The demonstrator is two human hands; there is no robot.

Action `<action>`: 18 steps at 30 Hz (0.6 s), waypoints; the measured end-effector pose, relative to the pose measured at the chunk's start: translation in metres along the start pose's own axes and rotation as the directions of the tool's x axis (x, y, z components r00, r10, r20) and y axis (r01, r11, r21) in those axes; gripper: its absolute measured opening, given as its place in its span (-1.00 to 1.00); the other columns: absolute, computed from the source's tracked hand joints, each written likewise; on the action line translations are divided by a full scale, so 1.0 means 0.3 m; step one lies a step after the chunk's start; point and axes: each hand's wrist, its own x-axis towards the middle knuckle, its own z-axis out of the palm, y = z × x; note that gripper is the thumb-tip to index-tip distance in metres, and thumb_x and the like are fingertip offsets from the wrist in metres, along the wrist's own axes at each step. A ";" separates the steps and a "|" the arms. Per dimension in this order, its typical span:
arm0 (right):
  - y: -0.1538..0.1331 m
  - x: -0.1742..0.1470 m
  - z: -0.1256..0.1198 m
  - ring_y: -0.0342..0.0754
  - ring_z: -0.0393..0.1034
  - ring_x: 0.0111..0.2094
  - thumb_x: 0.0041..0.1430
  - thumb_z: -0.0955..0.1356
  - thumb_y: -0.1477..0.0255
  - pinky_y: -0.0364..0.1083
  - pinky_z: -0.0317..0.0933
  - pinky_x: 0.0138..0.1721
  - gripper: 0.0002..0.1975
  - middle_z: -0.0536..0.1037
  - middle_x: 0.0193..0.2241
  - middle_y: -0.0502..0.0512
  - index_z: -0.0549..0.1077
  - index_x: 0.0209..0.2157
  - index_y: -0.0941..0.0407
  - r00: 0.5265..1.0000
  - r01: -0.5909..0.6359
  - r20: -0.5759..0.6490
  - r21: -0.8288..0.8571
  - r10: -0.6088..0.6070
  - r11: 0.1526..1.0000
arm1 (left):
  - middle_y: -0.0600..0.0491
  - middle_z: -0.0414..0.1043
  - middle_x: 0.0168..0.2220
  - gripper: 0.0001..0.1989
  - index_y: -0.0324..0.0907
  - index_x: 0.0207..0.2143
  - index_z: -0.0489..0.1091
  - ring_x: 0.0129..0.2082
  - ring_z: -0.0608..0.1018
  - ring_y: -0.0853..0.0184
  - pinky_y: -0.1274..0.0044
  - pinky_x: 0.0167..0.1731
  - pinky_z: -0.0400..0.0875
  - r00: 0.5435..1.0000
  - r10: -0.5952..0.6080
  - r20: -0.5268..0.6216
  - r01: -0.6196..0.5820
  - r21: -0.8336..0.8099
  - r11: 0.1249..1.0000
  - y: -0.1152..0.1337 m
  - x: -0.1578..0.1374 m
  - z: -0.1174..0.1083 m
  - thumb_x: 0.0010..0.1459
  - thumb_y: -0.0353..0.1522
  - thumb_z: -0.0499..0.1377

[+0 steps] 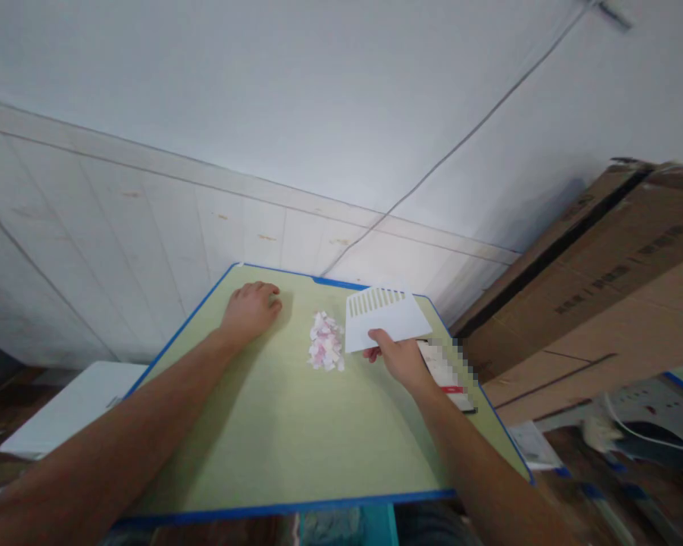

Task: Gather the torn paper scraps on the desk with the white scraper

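Observation:
My right hand [395, 356] grips the lower edge of a flat white sheet with a row of slots [381, 322], thumb on top and fingers beneath. Pale green table surface shows through the slots along its far side. Just left of the sheet lies a small heap of torn pink and white paper scraps [326, 345]. My left hand [251, 309] rests on the table at the far left, its fingers loosely bent and apart, with nothing seen in them. Partly under my right forearm is a pale flat item with a red strip [441, 371], blurred out in part.
The pale green table [296, 447] has a blue edge and stands against a white panelled wall [233, 220]. Large cardboard boxes [603, 288] lean at the right. A white stool or box top [73, 406] is at the left. A turquoise bin [379, 523] sits below the front edge.

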 end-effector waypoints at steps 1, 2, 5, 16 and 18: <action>0.011 0.005 -0.001 0.02 0.48 -0.60 0.08 0.48 0.18 -0.02 0.44 -0.49 -0.75 0.63 -0.62 0.13 0.58 -0.52 0.05 0.999 -0.001 0.032 -0.005 0.001 1.000 | -0.24 0.74 0.28 -0.51 -0.09 0.18 0.73 0.34 0.69 -0.15 0.06 0.42 0.55 1.000 0.012 0.001 -0.012 0.003 1.000 -0.004 -0.004 0.008 0.41 -0.21 0.12; 0.023 0.006 -0.003 0.03 0.49 -0.59 0.11 0.48 0.19 -0.02 0.44 -0.48 -0.75 0.64 -0.62 0.12 0.59 -0.52 0.05 0.998 -0.002 0.063 -0.009 0.003 1.000 | -0.24 0.74 0.30 -0.50 -0.09 0.19 0.72 0.35 0.68 -0.15 0.05 0.45 0.53 1.000 0.028 0.007 -0.028 0.006 1.000 -0.007 -0.007 0.016 0.42 -0.20 0.10; 0.052 -0.009 -0.013 0.01 0.48 -0.57 0.21 0.45 0.21 -0.04 0.44 -0.47 -0.71 0.63 -0.60 0.10 0.57 -0.53 0.03 0.998 -0.013 0.067 -0.014 0.014 1.000 | -0.21 0.72 0.32 -0.47 -0.08 0.23 0.70 0.40 0.65 -0.14 0.07 0.51 0.46 0.997 0.064 0.042 -0.065 0.015 0.998 -0.013 -0.013 0.031 0.43 -0.14 0.08; 0.016 -0.029 -0.052 0.10 0.58 -0.49 0.22 0.39 0.13 0.05 0.55 -0.28 -0.62 0.64 -0.59 0.14 0.49 -0.63 -0.05 0.998 -0.042 0.033 -0.220 0.050 0.975 | -0.18 0.71 0.31 -0.51 -0.06 0.18 0.69 0.38 0.65 -0.15 0.03 0.48 0.48 0.995 0.072 0.066 -0.073 0.020 0.997 -0.010 -0.007 0.029 0.48 -0.14 0.06; 0.008 -0.038 -0.060 0.12 0.61 -0.46 0.24 0.39 0.12 0.07 0.58 -0.22 -0.61 0.67 -0.57 0.15 0.51 -0.62 -0.05 0.998 -0.036 0.043 -0.251 0.048 0.967 | -0.20 0.71 0.31 -0.51 -0.08 0.18 0.69 0.38 0.65 -0.16 0.03 0.47 0.49 0.995 0.068 0.073 -0.070 0.026 0.997 -0.009 -0.007 0.028 0.48 -0.13 0.05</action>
